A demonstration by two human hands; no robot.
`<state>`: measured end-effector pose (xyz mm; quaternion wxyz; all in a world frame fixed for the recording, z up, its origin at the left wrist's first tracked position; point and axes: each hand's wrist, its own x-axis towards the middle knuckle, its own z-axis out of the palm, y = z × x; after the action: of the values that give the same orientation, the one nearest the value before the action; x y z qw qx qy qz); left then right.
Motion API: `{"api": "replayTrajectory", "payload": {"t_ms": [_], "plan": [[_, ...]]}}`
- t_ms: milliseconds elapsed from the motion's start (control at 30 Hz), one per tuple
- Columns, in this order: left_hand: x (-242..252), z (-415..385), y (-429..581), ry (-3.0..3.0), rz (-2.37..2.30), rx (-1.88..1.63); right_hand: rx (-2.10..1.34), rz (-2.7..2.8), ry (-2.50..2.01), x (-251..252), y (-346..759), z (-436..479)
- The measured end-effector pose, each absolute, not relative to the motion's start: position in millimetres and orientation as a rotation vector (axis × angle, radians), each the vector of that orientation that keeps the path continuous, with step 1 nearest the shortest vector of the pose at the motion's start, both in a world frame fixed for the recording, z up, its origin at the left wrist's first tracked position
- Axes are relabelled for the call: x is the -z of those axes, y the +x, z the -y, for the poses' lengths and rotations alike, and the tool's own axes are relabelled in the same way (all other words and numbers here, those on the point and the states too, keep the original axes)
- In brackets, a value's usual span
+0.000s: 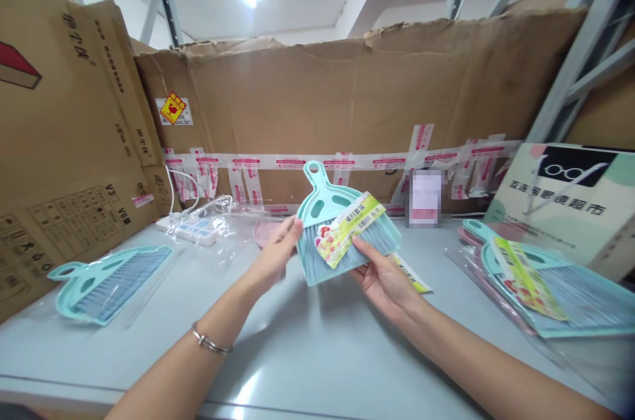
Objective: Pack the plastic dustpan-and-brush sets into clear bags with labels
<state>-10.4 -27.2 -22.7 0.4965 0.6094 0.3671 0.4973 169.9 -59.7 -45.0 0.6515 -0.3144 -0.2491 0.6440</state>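
Teal bagged brush (106,282) lies at lower left on the counter (307,340). At centre, the left hand (275,254) and right hand (384,278) close their fingers on a teal brush set (342,225) with a yellow label (347,228). More sets (546,288) lie at right.

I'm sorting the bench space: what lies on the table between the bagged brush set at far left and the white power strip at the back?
The head view shows only bare grey table between the bagged brush set and the power strip.
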Motion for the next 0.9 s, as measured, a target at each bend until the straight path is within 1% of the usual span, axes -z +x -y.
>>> {"api": "replayTrajectory", "payload": {"t_ms": [100, 133, 200, 233, 333, 433, 500, 600, 667, 900], "plan": [[18.2, 4.6, -39.4, 1.840, -1.341, -1.412, -1.398, 0.502, -0.754, 43.3, 184.4, 56.8], [19.5, -2.8, -48.0, 1.955, -1.533, -1.368, -1.375, 0.482, -0.760, 42.4, 190.0, 55.5], [26.3, -14.1, -59.0, 2.111, -1.881, -1.070, -1.335, 0.455, -0.761, 41.4, 201.3, 53.0], [30.9, -17.5, -61.2, 2.164, -1.982, -0.894, -1.311, 0.453, -0.759, 41.8, 206.7, 51.8], [40.4, -19.1, -61.1, 2.262, -2.067, -0.511, -1.236, 0.513, -0.771, 46.1, 220.3, 49.1], [36.0, -13.8, -64.9, 2.286, -2.109, -0.340, -1.191, 0.576, -0.803, 51.7, 226.4, 48.4], [28.6, -11.0, -70.5, 2.263, -2.190, -0.342, -1.206, 0.562, -0.812, 53.6, 225.6, 49.4], [22.5, -11.7, -73.6, 2.267, -2.358, -0.521, -1.259, 0.549, -0.818, 53.9, 220.2, 52.4], [25.2, -15.2, -69.4, 2.312, -2.434, -0.562, -1.276, 0.564, -0.822, 53.8, 216.1, 54.7], [43.0, -28.3, -58.4, 2.420, -2.500, -0.252, -1.332, 0.581, -0.879, 53.5, 207.6, 62.9]]}}
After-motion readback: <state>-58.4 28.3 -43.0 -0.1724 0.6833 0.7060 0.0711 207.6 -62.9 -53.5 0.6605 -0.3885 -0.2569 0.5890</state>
